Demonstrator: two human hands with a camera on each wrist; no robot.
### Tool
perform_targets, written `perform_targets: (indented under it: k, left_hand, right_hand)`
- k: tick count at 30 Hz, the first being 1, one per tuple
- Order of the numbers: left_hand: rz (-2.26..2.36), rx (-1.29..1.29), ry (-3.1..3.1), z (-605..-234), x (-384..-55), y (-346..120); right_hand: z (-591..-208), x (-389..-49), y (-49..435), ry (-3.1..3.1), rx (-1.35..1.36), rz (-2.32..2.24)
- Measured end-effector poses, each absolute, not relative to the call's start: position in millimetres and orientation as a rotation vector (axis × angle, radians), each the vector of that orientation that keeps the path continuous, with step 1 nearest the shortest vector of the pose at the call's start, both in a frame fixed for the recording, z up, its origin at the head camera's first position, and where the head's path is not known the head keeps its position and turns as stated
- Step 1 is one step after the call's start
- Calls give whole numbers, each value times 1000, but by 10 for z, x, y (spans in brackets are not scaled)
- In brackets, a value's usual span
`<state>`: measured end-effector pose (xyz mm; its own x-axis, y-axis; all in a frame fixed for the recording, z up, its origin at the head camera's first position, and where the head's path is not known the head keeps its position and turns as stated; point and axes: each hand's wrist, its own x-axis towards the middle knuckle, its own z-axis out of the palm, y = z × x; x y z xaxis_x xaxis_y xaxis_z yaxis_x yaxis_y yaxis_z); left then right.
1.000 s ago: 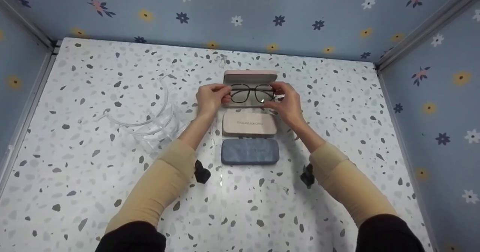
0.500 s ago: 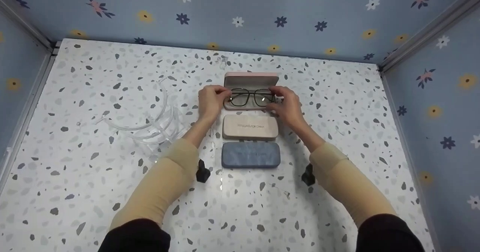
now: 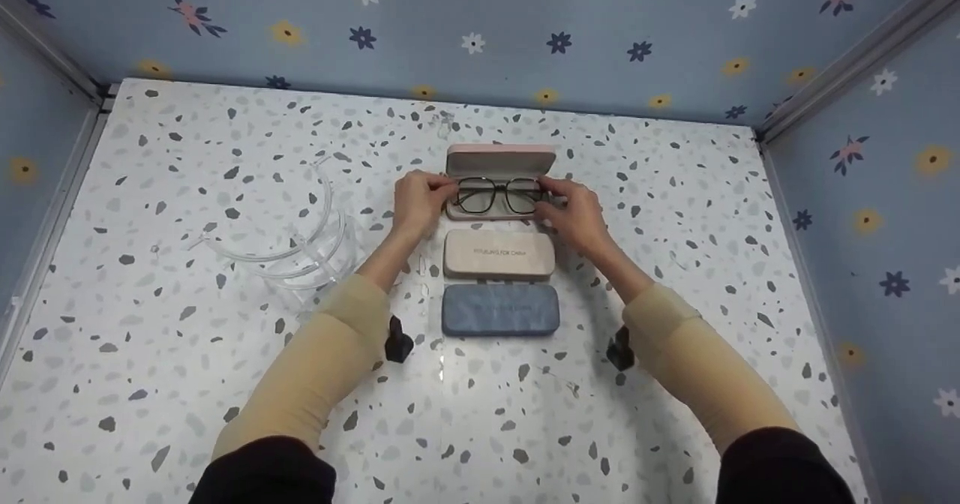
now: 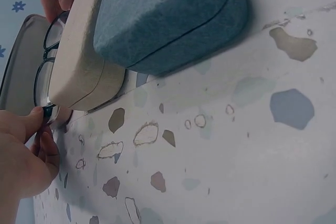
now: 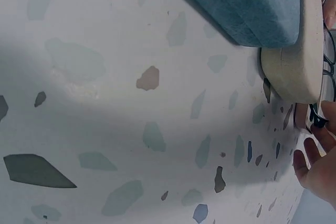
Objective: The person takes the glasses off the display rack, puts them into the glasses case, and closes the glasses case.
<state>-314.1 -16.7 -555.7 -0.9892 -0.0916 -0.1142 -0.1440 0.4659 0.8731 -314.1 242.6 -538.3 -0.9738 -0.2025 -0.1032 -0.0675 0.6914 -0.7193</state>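
Observation:
A pair of black-framed eyeglasses point(image 3: 500, 187) is over the lower half of an open pink glasses case point(image 3: 501, 160), whose grey-lined lid stands up at the back. My left hand point(image 3: 418, 200) pinches the glasses at their left end between thumb and fingers. At the other end, my right hand point(image 3: 576, 210) holds them by the right hinge side. In the left wrist view, the thumb and fingers of the left hand point(image 4: 31, 150) grip the dark frame corner. The right wrist view has the right hand point(image 5: 320, 156) at the opposite frame corner.
In front of the open case lie a closed cream glasses case point(image 3: 499, 253) with lettering and a closed blue case point(image 3: 501, 310). A clear plastic display stand point(image 3: 300, 253) with curved bars is to the left. Flowered panels point(image 3: 480, 31) border the speckled tabletop point(image 3: 495, 429).
Both hands have brought the glasses slightly down, and they now sit lower within the open case. The cases have kept their places relative to each other.

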Motion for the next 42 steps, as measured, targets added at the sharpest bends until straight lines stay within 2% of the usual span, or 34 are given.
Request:
perform_targets:
  k: [16, 23, 32, 42]
  left_hand:
    - [1599, -247, 2628, -5515, -3163, -170]
    - [1618, -411, 2590, -5494, -3225, -195]
    - [1431, -444, 2380, -5335, -3298, -225]
    - [1523, -450, 2255, -5238, -3346, -228]
  right_hand:
    - [-5355, -3177, 2489, 2684, -165, -1196]
    - [-5245, -3295, 2503, 2724, 0, -1295]
    - [-5114, -3481, 2402, 2352, 207, -1348]
    - [-5105, -3541, 2417, 2244, 292, -1352]
